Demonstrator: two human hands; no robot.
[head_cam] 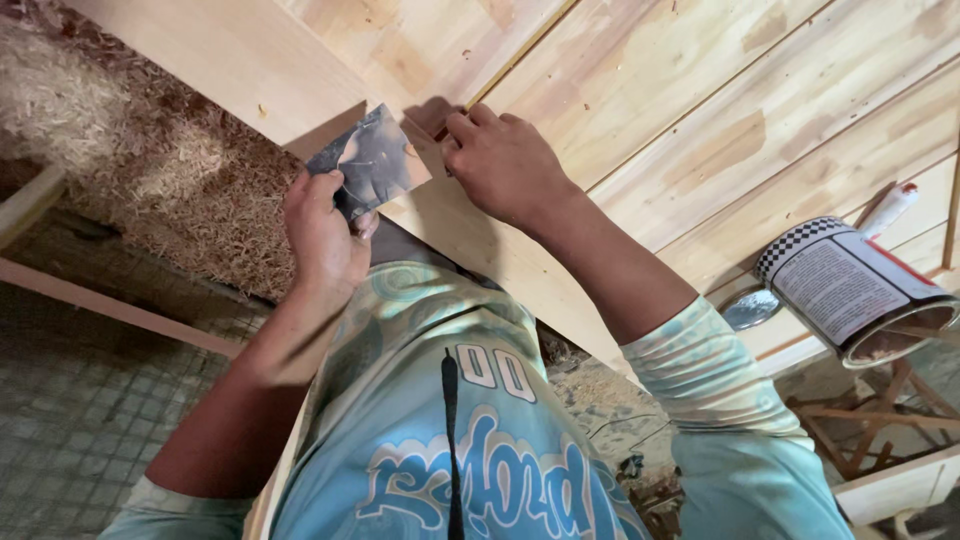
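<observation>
The left hand (325,235) pinches a worn grey sandpaper sheet (372,160) at the wooden panel's (640,110) edge while the right hand (505,165) presses fingertips onto it, closed on nothing; sanding looks unfinished.

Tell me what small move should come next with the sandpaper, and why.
Probably bring the sandpaper sheet down flat onto the board edge. The left hand holds the sheet lifted at one corner, off the wood, while the right hand presses its fingertips on the pale wooden panel right beside it.
</observation>
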